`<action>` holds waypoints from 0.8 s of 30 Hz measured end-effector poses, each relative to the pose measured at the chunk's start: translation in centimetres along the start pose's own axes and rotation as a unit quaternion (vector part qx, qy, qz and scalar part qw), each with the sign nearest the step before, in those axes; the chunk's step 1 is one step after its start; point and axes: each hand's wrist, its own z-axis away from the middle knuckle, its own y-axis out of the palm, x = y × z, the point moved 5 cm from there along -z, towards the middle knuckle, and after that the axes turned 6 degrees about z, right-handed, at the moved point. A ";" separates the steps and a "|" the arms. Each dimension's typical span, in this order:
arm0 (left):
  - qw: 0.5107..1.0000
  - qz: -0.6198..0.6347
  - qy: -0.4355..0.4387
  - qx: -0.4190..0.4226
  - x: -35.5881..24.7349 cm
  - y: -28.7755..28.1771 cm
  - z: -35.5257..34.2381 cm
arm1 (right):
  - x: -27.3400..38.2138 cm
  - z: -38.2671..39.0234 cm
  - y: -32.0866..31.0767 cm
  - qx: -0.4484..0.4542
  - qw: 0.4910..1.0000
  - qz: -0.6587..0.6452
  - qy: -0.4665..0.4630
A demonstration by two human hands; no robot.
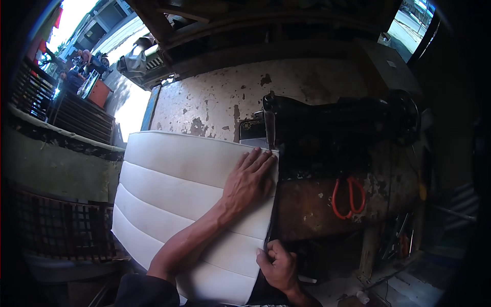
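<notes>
A large white padded panel (169, 187) with stitched channels, perhaps a vinyl seat cover, spans from the worktable down toward me. Its far right corner lies at the needle end of a black sewing machine (327, 123). My left hand (249, 176) rests flat on the panel just before the needle area, fingers stretched out toward the machine. Lower down, my right hand (279, 266) pinches the panel's right edge between thumb and curled fingers. Dark material shows along that edge. The needle and presser foot are hard to make out in shadow.
Scissors with red-orange handles (335, 199) lie on the table right of the panel. The worn tabletop (204, 97) has peeling paint. A box (383, 66) stands at the back right. Slatted dark panels (82, 117) are on the left. Two people are outside at far left.
</notes>
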 end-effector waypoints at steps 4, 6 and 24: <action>0.999 -0.007 -0.035 -0.018 0.4 -0.1 0.5 | -0.7 -0.4 -0.5 0.028 1.000 -0.002 0.008; 0.998 -0.014 -0.055 -0.030 0.3 -0.1 0.6 | -0.5 -1.2 -1.6 0.049 0.999 0.003 0.006; 0.998 -0.011 -0.057 -0.036 -0.4 1.5 1.7 | 1.7 -21.5 -5.2 -0.043 0.946 0.208 -0.246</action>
